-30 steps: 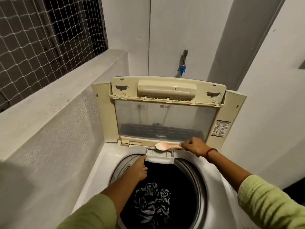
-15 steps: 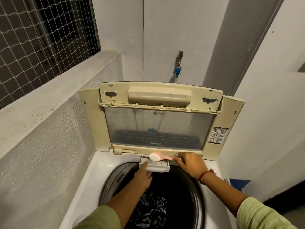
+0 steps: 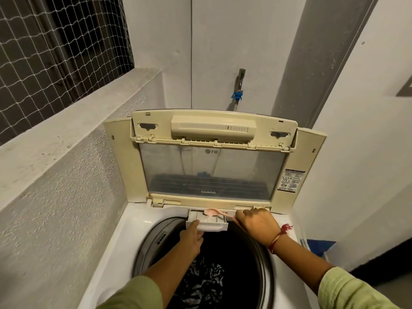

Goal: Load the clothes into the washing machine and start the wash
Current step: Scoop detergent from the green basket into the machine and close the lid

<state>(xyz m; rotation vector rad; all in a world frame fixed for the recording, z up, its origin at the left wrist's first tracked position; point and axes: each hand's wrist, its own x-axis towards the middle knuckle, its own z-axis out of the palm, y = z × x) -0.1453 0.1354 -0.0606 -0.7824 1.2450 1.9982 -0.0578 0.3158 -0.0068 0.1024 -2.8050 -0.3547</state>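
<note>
Detergent is apparently being dosed: a spoon (image 3: 210, 212) is pinched by the right hand (image 3: 256, 226) over the drawer (image 3: 214, 227), gripped by the left hand (image 3: 191, 238) at 12 o'clock of the drum (image 3: 145, 244), where the clothes (image 3: 205, 284) lie. Next, the drawer should be closed.

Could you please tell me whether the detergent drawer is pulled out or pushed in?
Pulled out: the detergent drawer juts over the drum, compartments exposed, the left hand holding its front.

One washing machine (image 3: 133, 221), one detergent drawer (image 3: 214, 227), one pink spoon (image 3: 210, 212), one tap (image 3: 240, 83); left hand (image 3: 191, 240), right hand (image 3: 256, 226): two.
</note>
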